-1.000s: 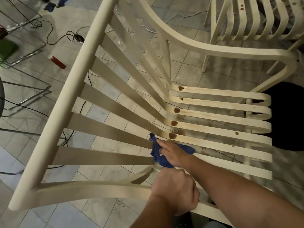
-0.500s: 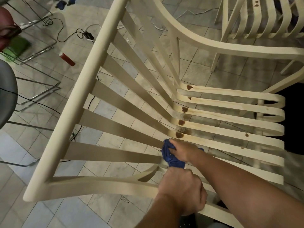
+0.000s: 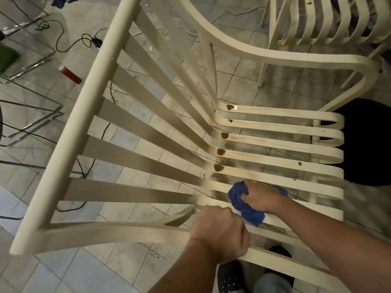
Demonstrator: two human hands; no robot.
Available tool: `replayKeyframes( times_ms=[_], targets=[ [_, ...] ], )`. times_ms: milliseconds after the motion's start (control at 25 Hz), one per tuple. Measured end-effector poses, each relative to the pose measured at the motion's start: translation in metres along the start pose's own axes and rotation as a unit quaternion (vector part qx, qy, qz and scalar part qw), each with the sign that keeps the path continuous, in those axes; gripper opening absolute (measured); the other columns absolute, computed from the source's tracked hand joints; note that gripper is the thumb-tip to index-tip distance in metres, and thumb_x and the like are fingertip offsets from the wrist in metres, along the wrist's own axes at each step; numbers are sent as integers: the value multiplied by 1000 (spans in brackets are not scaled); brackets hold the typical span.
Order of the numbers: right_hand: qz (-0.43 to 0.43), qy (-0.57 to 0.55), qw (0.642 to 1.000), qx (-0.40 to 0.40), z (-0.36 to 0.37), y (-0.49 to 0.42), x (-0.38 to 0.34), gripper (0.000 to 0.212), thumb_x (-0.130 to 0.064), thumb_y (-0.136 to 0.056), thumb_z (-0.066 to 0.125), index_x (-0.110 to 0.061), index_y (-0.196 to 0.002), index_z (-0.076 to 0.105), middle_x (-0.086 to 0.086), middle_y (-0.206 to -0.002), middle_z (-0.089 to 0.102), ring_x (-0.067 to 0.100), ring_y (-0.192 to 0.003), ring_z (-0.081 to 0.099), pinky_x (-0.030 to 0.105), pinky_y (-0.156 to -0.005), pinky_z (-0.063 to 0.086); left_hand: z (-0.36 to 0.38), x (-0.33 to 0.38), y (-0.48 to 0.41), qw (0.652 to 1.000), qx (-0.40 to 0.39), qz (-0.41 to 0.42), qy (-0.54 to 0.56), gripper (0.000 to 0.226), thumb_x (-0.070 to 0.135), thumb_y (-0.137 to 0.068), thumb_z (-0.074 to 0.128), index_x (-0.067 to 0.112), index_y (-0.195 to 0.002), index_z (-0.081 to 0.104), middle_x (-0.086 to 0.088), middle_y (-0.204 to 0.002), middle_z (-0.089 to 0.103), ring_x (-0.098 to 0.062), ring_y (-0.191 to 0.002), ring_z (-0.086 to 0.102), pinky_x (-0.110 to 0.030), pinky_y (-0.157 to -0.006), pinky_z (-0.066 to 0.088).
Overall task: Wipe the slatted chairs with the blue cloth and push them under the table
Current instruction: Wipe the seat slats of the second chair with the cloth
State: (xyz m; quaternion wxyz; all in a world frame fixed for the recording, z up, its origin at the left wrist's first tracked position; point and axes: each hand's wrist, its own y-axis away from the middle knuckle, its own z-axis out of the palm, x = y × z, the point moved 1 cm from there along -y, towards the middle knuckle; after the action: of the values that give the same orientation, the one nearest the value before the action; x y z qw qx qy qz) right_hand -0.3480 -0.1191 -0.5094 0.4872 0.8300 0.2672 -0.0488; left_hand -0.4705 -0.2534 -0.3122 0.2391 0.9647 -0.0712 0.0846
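Observation:
A cream slatted chair [image 3: 88,115] fills the view, its back to the left and its seat to the right. Brown stains dot the seat slats near the bend. My right hand [image 3: 261,197] grips the crumpled blue cloth [image 3: 247,208] and presses it on the nearest seat slats, just below the lowest stain. My left hand [image 3: 222,233] is curled round the chair's near armrest. A second slatted chair [image 3: 325,22] stands at the top right.
Tiled floor lies under the chair with black cables [image 3: 69,43] and a red-capped can [image 3: 69,75] at the left. Metal chair frames [image 3: 31,66] stand at the far left. A dark round shape [image 3: 368,140] sits at the right. My dark shoes [image 3: 230,278] show at the bottom.
My right hand has slid the blue cloth to the right along the near seat slats, away from the bend. My left hand keeps its hold on the armrest.

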Motion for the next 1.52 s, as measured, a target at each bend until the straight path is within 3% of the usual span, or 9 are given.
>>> replayKeyframes(
  times_ms=[160, 280, 520, 680, 840, 920, 1240, 1400, 1520],
  targets=[
    [28, 3, 999, 41, -13, 55, 29, 29, -22, -103, 44, -10, -129, 46, 11, -113, 65, 26, -95, 62, 34, -79, 50, 1, 1, 2, 1000, -3, -16, 10, 47, 45, -101, 26, 21, -73, 56, -1, -64, 54, -18, -57, 51, -34, -62, 48],
    [18, -158, 981, 113, -27, 99, 34, 23, -4, -97, 50, -18, -113, 59, 5, -105, 67, 20, -93, 64, 30, -76, 44, 4, 0, 1, 1000, 8, -20, 1, 50, 46, -100, 23, 21, -75, 58, -1, -67, 57, -18, -58, 52, -33, -61, 46],
    [-61, -476, 845, 238, -68, 162, 46, 42, 18, -88, 50, -18, -100, 66, -7, -83, 71, 9, -76, 64, 23, -69, 50, 8, 2, 0, 999, 10, -31, 1, 57, 50, -99, 17, 21, -80, 63, 5, -67, 59, -12, -57, 54, -29, -62, 51],
    [-68, -550, 761, 339, -78, 165, 66, 41, 20, -90, 43, -16, -98, 62, -16, -76, 66, 2, -70, 60, 16, -63, 47, 9, 3, 0, 999, 16, -46, 7, 56, 53, -96, 20, 23, -81, 65, 7, -68, 60, -10, -56, 54, -29, -62, 49],
    [20, -390, 864, 319, -42, 140, 104, 39, 2, -94, 57, -32, -111, 63, -7, -97, 71, 13, -88, 64, 29, -75, 50, 6, 3, -1, 999, 7, -51, 0, 55, 52, -97, 20, 22, -82, 64, 6, -74, 64, -13, -62, 58, -32, -70, 56],
    [73, -258, 910, 315, -25, 133, 124, 39, -9, -94, 61, -24, -130, 62, 4, -118, 68, 24, -103, 63, 37, -86, 52, 6, 4, -2, 999, 5, -51, -11, 54, 51, -97, 20, 22, -81, 63, 5, -75, 64, -15, -62, 58, -32, -68, 54],
    [76, -7, 910, 407, 8, 131, 153, 45, -39, -99, 49, -13, -133, 62, 9, -118, 64, 30, -108, 60, 46, -79, 56, 7, 3, -2, 998, -12, -57, -19, 53, 50, -94, 24, 21, -79, 66, 1, -75, 67, -21, -61, 60, -35, -66, 55],
    [9, 73, 943, 324, 15, 111, 157, 56, -49, -101, 36, -18, -141, 60, 13, -146, 56, 33, -138, 48, 53, -114, 38, 7, 2, -2, 998, -14, -55, -21, 52, 49, -95, 23, 21, -81, 65, -1, -76, 67, -23, -64, 60, -35, -68, 55],
    [-25, 95, 948, 302, 10, 101, 154, 56, -47, -104, 32, -19, -146, 54, 11, -152, 51, 30, -146, 39, 52, -120, 31, 6, 1, 0, 998, -14, -50, -20, 52, 49, -98, 22, 21, -84, 64, 0, -78, 65, -20, -66, 60, -36, -72, 56]
  ],
)
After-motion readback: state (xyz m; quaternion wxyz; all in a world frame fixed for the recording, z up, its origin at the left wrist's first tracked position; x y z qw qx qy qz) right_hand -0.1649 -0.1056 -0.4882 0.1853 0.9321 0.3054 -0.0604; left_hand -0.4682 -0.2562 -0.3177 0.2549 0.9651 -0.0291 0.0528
